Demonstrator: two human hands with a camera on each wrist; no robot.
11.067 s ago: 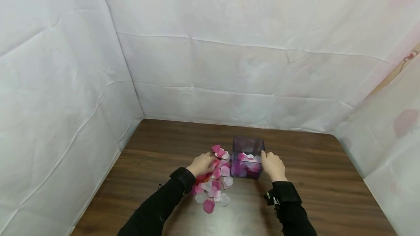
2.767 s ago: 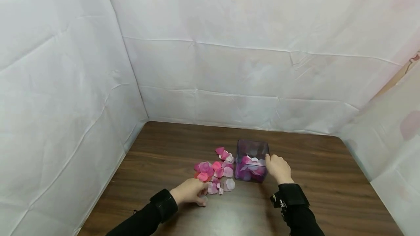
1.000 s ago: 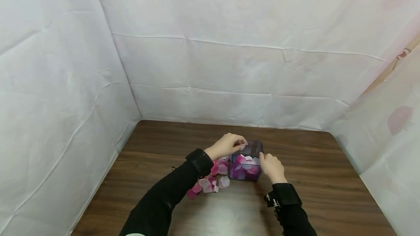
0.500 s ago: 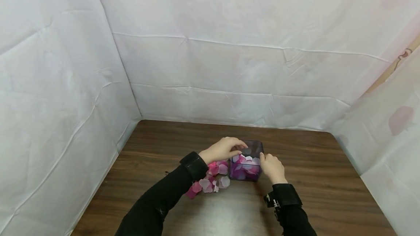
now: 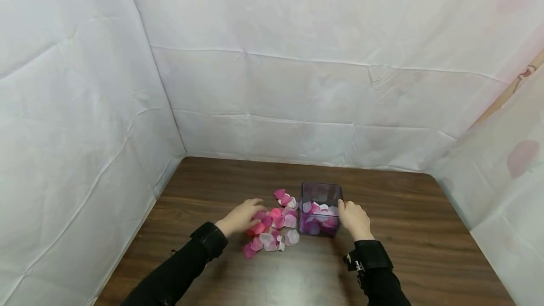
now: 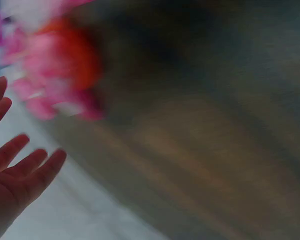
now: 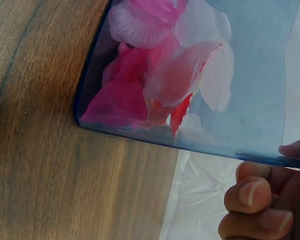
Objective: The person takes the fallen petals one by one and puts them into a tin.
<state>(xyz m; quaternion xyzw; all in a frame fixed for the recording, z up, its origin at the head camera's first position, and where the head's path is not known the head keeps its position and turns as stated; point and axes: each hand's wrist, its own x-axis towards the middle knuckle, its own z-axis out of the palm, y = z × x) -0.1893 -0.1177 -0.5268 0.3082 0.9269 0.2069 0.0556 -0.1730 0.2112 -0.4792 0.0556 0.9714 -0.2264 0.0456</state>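
Observation:
A see-through purple box (image 5: 320,193), open at the top, stands on the table with pink and white flower petals (image 7: 175,75) inside. My right hand (image 5: 355,218) grips its right wall, thumb on one side and curled fingers on the other in the right wrist view. To the left of the box lies a loose pile of petals (image 5: 278,221) in pink, red and white. At the pile's left edge my left hand (image 5: 242,217) hovers with spread fingers (image 6: 45,167); nothing shows in it. The left wrist view is blurred.
The brown wooden table (image 5: 408,230) has a white sheet (image 5: 297,84) hung behind it and on both sides. A narrow gap between sheets shows at the far right.
My left hand let a pale petal go over the box, then moved back left to the pile. The pile has shrunk since the earliest frame. My right hand stays on the box.

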